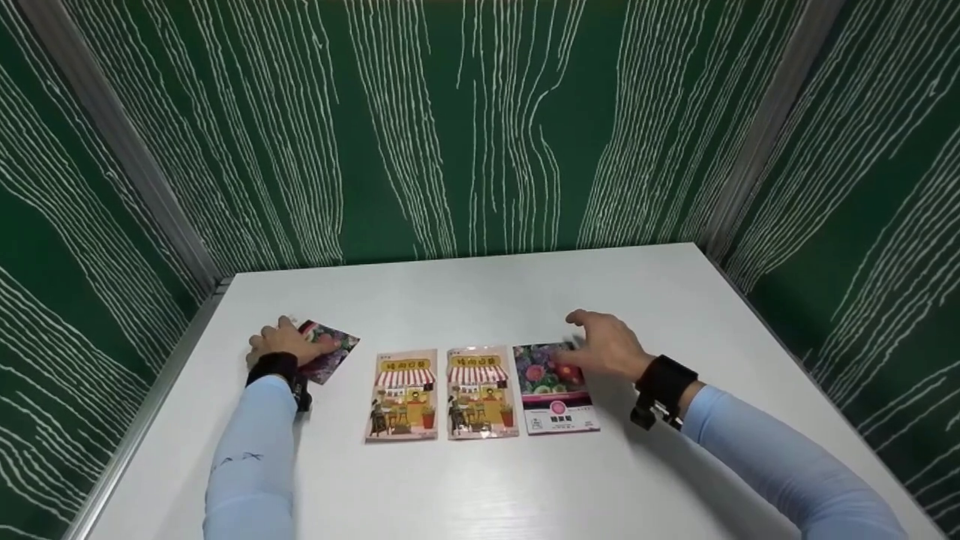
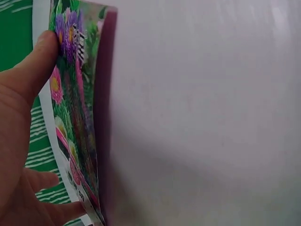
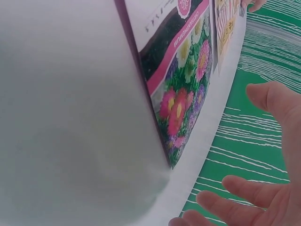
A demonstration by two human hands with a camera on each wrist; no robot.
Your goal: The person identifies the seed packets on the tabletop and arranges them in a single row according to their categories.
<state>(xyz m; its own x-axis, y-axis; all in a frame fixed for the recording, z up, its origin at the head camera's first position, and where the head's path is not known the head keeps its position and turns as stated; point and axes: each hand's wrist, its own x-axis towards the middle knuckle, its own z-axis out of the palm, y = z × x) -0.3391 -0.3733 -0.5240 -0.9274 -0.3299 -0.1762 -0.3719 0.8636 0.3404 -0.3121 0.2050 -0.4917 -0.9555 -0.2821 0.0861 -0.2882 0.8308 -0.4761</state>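
Observation:
At the table's left side, my left hand (image 1: 289, 343) holds a flower-printed seed packet (image 1: 335, 346) that lies turned at an angle. In the left wrist view the thumb (image 2: 44, 47) is on one edge of this packet (image 2: 70, 94), and fingertips meet it lower down. My right hand (image 1: 609, 346) hovers at the upper right corner of a second flower seed packet (image 1: 556, 397), thumb and fingers spread with nothing between them. Between the hands lie two pink seed packets with a striped-awning shop picture, the left one (image 1: 403, 397) and the right one (image 1: 482, 394), upright and side by side.
The white table (image 1: 465, 300) runs back to a green wall (image 1: 480, 135) with wavy white lines. Similar green panels stand at left and right, joined by grey posts (image 1: 765, 120).

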